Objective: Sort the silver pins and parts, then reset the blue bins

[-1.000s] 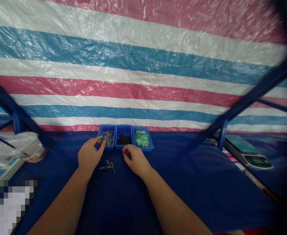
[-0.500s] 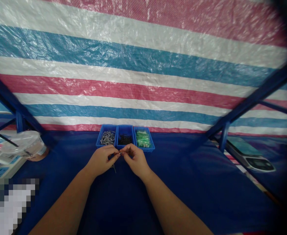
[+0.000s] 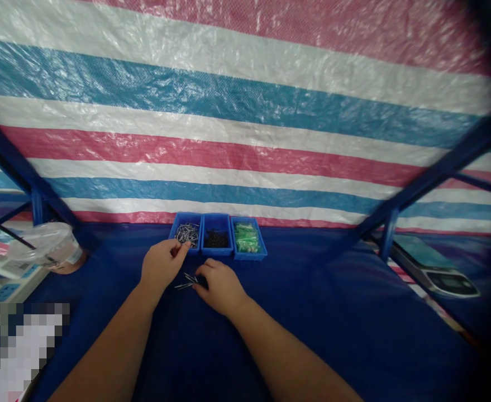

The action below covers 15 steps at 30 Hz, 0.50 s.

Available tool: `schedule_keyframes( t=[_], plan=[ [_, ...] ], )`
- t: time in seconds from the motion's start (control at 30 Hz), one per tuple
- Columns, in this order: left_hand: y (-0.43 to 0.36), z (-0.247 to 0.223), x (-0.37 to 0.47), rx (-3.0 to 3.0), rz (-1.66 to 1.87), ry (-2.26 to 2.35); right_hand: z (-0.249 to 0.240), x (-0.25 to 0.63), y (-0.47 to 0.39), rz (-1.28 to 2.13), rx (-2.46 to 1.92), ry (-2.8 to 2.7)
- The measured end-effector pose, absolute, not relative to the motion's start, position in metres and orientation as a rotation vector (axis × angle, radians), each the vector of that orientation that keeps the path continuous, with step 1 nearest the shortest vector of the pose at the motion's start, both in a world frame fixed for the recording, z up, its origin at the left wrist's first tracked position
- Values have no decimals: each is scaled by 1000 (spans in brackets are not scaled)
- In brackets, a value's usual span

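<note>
Three blue bins stand side by side at the back of the blue table. Silvery nail-like pieces (image 3: 187, 234) fill the left bin (image 3: 173, 228), small dark pieces (image 3: 216, 239) lie in the middle bin (image 3: 215, 251), and green packets (image 3: 246, 237) are in the right bin (image 3: 249, 257). My left hand (image 3: 163, 265) is at the front of the left bin, thumb and fingertips pinched together; whatever they hold is too small to make out. Nearer me, my right hand (image 3: 220, 286) is closed by several thin metal pieces (image 3: 187, 281) at its fingertips.
On the left are a lidded plastic cup (image 3: 55, 248) and a white power strip (image 3: 23, 285) on the blue table (image 3: 312, 324). A scale (image 3: 442, 273) sits at the right beyond a blue frame bar (image 3: 421, 178). A striped sheet (image 3: 228, 134) hangs behind.
My hands have parted. The left moved slightly left to the front of the left bin; the right came down and left, to the thin metal pieces.
</note>
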State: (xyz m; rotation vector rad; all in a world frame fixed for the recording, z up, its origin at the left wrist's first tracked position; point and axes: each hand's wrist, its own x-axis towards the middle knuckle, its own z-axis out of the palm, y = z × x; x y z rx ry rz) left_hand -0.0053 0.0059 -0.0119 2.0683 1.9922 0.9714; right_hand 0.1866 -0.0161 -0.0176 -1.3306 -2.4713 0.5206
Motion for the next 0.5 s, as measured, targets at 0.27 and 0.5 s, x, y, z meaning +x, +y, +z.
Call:
schedule_keyframes(
  t=[0.27, 0.5],
  plan=[
    [3, -8, 2, 2235, 819, 1574, -24, 184, -10, 329, -1495, -2524],
    [0, -8, 4, 2278, 696, 1363, -26, 199, -6, 276, -1510, -2480]
  ],
)
